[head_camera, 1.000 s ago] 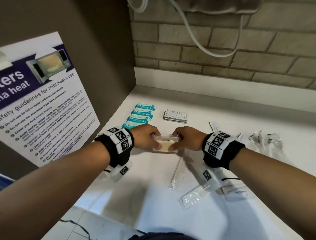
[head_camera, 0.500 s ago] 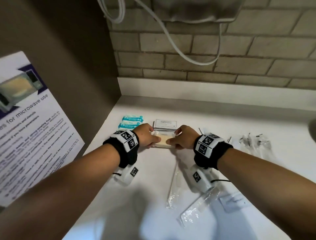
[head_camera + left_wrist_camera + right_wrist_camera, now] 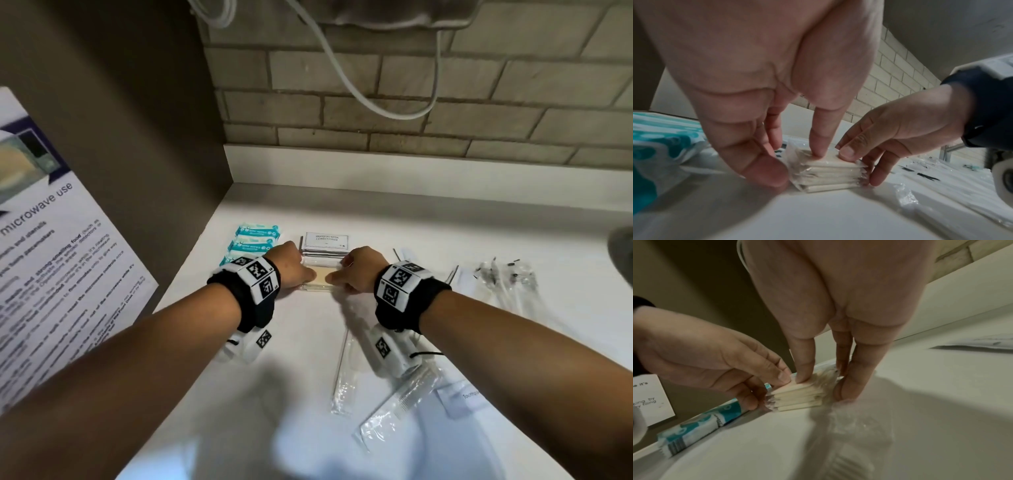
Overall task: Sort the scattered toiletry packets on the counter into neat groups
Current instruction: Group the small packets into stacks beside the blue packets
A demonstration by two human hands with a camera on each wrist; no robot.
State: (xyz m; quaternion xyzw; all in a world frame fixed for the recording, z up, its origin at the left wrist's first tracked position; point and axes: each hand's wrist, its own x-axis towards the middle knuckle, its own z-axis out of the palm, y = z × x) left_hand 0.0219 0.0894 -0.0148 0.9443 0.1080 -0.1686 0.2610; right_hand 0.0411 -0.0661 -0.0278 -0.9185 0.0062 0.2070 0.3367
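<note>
Left hand (image 3: 748, 91) fingers (image 3: 764, 168) are pinching the left end of a small stack of cream packets (image 3: 828, 172), thumb low at the stack's near corner, index pressing down on top. Right hand (image 3: 838, 308) fingers (image 3: 846, 386) are curling round the right end, thumb tip pressing the top beside the left index. Both hands are squeezing the stack square between them.

The stack is sitting on the white desk (image 3: 294, 377), just in front of the shampoo sachets (image 3: 326, 240) and just right of the teal packets (image 3: 257, 236).

Handling, as a judgement: it is looking light, four or so thin flat pieces each in clear film; the film is probably slippery, so layers could be sliding sideways or fanning out. Contents are looking stiff enough to hold an edge. Best hold is on the two short ends with a finger on top, as now; lifting by one crinkled film seal would likely be spilling the pile.

Writing: the top sachet is reading "SHAMPOO WITH CONDITIONER". The poster (image 3: 58, 274) on the left wall is showing "microwave use"; smaller lines are too blurred. A flat white packet (image 3: 462, 397) at right is starting "Toothpa...", the rest hidden by the arm. Teal packet print is unreadable. Long clear wrapped items (image 3: 342, 380) are lying nearer, unlabelled.
</note>
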